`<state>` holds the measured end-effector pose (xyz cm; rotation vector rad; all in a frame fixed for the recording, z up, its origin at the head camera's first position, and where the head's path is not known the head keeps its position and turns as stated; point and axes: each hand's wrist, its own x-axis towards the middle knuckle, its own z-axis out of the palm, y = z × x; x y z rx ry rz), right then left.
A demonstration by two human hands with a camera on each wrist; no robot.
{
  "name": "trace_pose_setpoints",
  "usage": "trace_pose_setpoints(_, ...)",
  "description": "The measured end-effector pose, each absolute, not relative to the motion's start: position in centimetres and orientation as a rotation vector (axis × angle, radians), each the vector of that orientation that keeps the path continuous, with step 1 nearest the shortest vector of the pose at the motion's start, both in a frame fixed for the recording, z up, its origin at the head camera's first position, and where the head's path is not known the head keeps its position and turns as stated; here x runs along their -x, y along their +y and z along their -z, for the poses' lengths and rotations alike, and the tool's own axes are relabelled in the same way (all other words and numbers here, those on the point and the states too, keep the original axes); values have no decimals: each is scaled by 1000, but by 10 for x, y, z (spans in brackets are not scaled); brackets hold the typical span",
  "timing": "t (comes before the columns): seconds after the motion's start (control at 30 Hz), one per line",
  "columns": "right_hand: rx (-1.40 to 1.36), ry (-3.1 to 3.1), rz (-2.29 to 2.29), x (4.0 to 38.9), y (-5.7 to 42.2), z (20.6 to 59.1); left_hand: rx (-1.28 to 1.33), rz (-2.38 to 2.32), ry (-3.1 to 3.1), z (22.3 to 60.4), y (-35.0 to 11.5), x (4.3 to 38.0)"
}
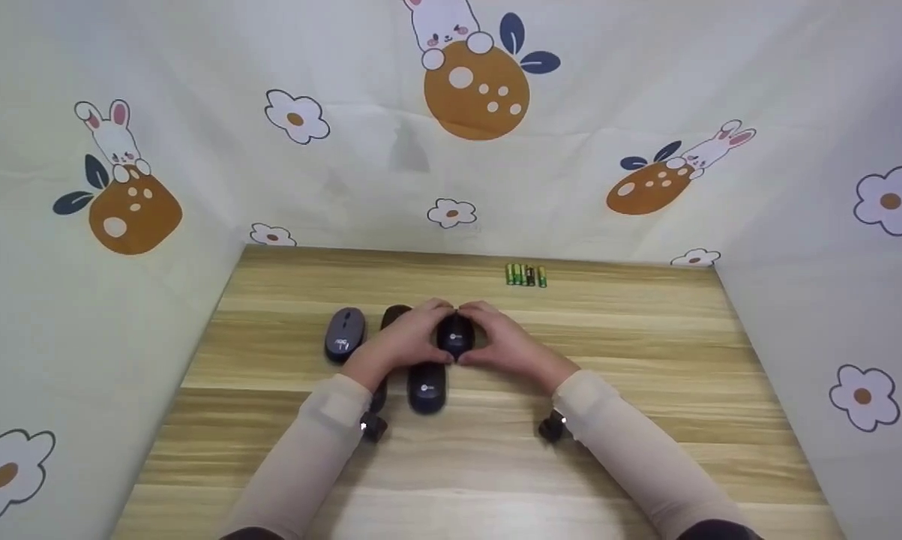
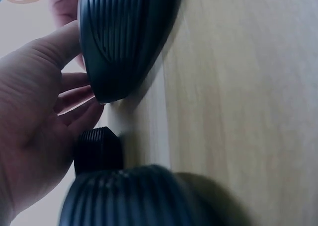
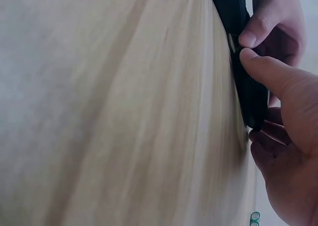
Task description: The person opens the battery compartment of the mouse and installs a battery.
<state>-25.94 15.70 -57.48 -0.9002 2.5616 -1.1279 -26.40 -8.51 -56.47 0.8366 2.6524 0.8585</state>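
Note:
Both hands close around a black computer mouse (image 1: 456,335) on the wooden table, thumbs at its near end and fingertips at its far end. My left hand (image 1: 409,336) grips its left side, and my right hand (image 1: 509,343) grips its right side. In the right wrist view the two thumbs nearly meet at the held mouse (image 3: 252,94). Just in front of it lies a second black mouse (image 1: 427,390), which looms large with a ribbed side (image 2: 121,32) in the left wrist view and hides the held one there.
A grey mouse (image 1: 344,335) lies to the left. Another black mouse (image 1: 396,313) is partly covered by my left hand, and one more (image 1: 379,396) shows beside the left wrist. Several green batteries (image 1: 522,275) stand in a row at the back, near the patterned cloth wall (image 1: 570,187).

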Motion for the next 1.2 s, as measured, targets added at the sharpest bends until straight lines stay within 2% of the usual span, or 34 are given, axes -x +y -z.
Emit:
trace_pose_setpoints(0.47, 929, 2533, 1183, 262, 166, 575, -932, -876, 2663, 562, -83, 266)
trace_pose_setpoints(1.2, 1025, 2517, 1748, 235, 186, 561, -1066, -1505, 2665, 563, -70, 246)
